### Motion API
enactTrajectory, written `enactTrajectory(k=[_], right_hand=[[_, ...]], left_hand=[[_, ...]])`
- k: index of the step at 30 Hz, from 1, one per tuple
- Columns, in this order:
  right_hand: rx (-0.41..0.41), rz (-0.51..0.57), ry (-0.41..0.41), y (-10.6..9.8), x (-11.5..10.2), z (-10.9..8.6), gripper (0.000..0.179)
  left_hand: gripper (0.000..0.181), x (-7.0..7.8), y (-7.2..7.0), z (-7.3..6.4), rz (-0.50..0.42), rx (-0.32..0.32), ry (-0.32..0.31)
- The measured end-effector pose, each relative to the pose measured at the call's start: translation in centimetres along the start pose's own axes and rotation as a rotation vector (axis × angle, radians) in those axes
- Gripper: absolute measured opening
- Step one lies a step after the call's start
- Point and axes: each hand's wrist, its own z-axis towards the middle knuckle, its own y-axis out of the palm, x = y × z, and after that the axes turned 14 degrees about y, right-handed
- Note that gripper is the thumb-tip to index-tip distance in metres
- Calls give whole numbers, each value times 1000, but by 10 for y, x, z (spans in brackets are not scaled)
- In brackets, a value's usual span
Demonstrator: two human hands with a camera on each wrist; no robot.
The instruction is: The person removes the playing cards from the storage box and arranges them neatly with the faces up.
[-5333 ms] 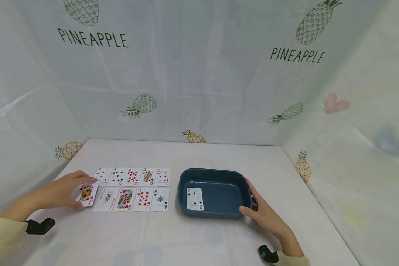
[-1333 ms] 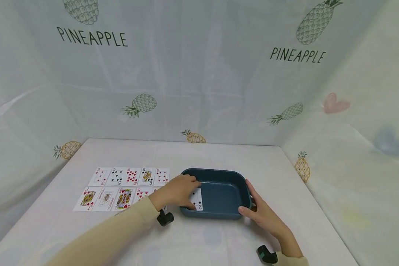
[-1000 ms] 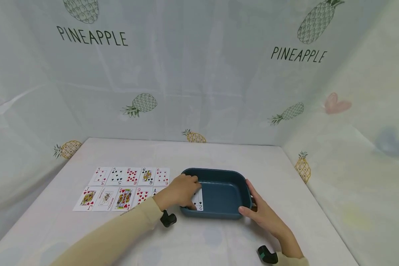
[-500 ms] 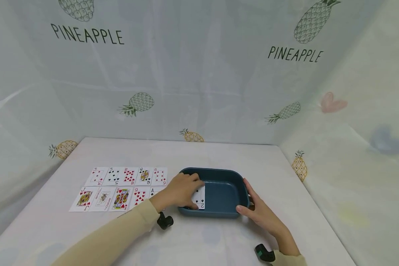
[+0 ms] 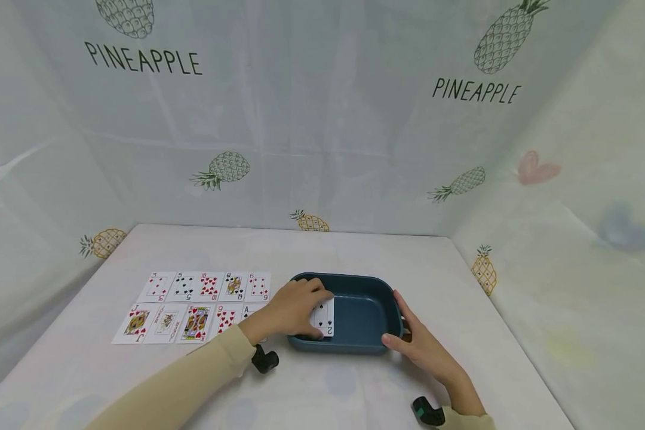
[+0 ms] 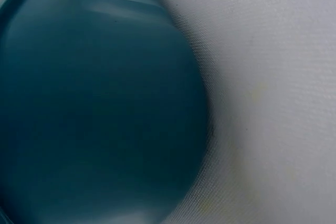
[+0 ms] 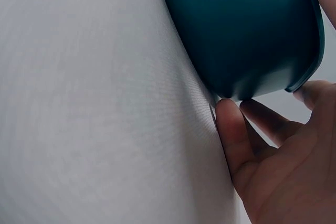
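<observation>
In the head view my left hand (image 5: pixel 297 307) reaches over the left wall of a dark blue rectangular dish (image 5: pixel 362 346). It pinches a playing card (image 5: pixel 326 316), a black two, between the thumb at the near edge and fingers at the far edge. The hand covers the card's left part. My right hand (image 5: pixel 427 346) holds the dish's right end, with the thumb at the near right corner and the fingers along the side. In the right wrist view its fingers (image 7: pixel 234 127) touch the dish's outside. The left wrist view shows only the dish's outer wall (image 6: pixel 105 103) and white cloth.
Two rows of face-up playing cards (image 5: pixel 196 322) lie left of the dish; the left forearm and hand partly cover the near row's right end. The white cloth-covered table (image 5: pixel 328 394) ends at a pineapple-print curtain (image 5: pixel 322 149) behind.
My left hand has left the jack at the row's left end and come over to the dish. Lately the black two has shifted slightly right in its grasp. The right hand stays on the dish.
</observation>
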Motion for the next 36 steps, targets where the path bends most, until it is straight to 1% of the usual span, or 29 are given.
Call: enactTrajectory(k=[8,11,16,20,26,30,33,36], right_hand=[[0,-14,-2,1,-1,0,99],[-7,-11,-3,1,-1,0,99],[-14,-4,-3,0,-1,0,99],[-12,-3,-5,0,-1,0,99],[-12,-12,0,0,-1,0,99],[-12,-9,7,0,0,-1,99],[-12,-5,8,0,0,-1,99],[-8,-8,11,0,1,-1,99]], left_hand=[[82,-1,-8,-4,-76,18,5],[83,-3,-14,-6,-112,32,11],[85,-7,-33,-12,-130,64,12],[86,-11,-48,-18,-129,82,-8],[87,-21,-67,-36,-104,83,-45],[87,-29,-77,-54,-78,82,-57],[87,-35,-85,-68,-77,79,-71],[87,-44,-90,-82,-67,72,-81]])
